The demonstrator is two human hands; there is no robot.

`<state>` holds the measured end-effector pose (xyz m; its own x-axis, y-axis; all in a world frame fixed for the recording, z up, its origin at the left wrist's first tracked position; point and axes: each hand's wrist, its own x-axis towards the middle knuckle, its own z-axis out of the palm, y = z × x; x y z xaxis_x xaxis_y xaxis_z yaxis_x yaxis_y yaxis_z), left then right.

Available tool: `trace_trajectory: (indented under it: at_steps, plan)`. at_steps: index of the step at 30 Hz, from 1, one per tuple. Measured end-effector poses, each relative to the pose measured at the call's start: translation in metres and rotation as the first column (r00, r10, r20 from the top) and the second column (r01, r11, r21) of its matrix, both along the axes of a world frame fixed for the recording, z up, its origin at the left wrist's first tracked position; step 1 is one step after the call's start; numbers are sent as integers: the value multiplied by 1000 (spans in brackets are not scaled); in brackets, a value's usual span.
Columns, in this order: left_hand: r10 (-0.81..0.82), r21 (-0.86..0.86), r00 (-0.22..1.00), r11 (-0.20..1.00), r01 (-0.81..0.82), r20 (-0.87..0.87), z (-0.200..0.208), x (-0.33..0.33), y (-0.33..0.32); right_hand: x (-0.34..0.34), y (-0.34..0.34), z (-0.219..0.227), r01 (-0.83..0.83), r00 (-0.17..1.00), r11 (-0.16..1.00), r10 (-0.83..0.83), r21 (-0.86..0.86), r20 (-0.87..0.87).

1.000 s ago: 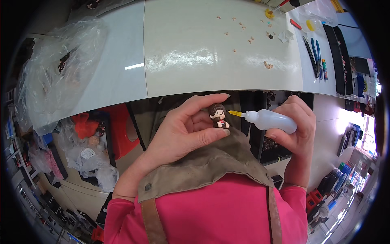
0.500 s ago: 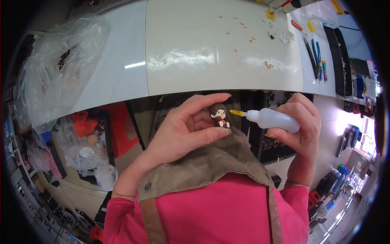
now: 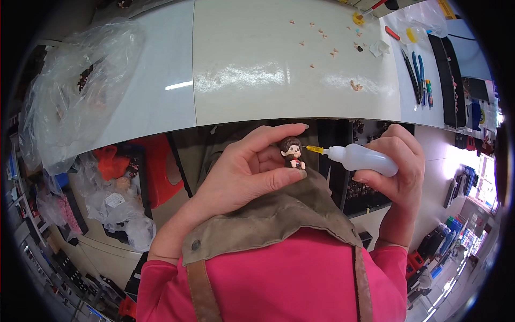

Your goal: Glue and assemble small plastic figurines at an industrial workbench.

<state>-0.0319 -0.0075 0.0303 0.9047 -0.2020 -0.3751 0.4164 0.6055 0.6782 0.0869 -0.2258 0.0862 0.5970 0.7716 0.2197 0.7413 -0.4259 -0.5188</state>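
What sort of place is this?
Probably a workshop or small factory: the left hand holds a figurine, the right hand a needle-tipped bottle, and blue pliers lie on the table.

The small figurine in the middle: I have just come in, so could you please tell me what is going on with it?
A person holds the small brown figurine in the left hand, in front of the worktable. The right hand grips a translucent white bottle, its yellow nozzle aimed at the figurine's head. The thin tip is at or very near the head; whether it touches is too small to tell. Small pale pieces lie scattered on the worktable.
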Motion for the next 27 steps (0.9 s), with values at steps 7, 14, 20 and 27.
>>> trace_trajectory:
  at_steps: [7, 14, 20, 27]
  plan:
    - [-2, -27, 1000, 1000, 1, -29, 3, -1, -1, 0, -5, -3, 12, 998, 1000, -10, 25, -63]
    - [19, 25, 1000, 1000, -19, -1, 1, 0, -3, 2, -11, -6, 21, 993, 995, -9, 97, -118]
    - [7, 46, 1000, 999, -8, 21, 1, 0, -4, 3, -9, -9, 7, 993, 996, 3, 85, -122]
    - [-1, 55, 1000, 999, 0, 22, 0, 0, -4, 2, -7, -10, 2, 992, 999, 4, 53, -124]
